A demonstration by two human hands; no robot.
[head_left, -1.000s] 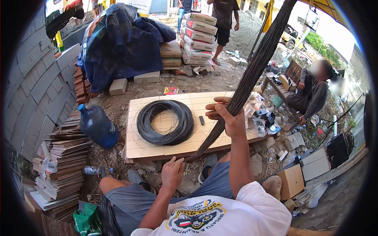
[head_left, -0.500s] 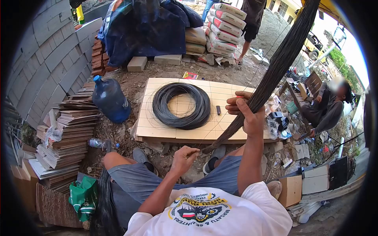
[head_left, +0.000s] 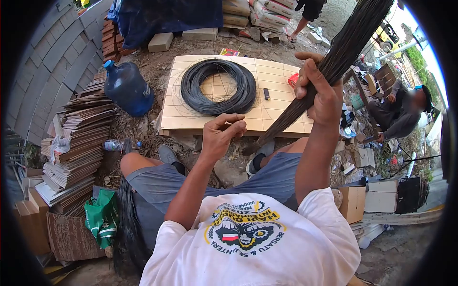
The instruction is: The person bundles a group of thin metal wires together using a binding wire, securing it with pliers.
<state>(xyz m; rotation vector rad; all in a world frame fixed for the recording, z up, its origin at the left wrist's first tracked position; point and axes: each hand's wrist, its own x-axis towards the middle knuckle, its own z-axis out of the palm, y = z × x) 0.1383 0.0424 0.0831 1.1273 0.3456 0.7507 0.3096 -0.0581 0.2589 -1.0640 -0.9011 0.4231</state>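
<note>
Right hand [head_left: 318, 90] raised, elbow bent, fingers clenched round wire bundle [head_left: 355, 35] slanting above surface [head_left: 281, 76] edge — left hand [head_left: 219, 137] lower, fingertips pinched together; any strand between them too thin to tell

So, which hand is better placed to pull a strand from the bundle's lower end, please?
Probably left: left hand is near the long dark wire bundle's tip; right hand grips it higher.
</note>
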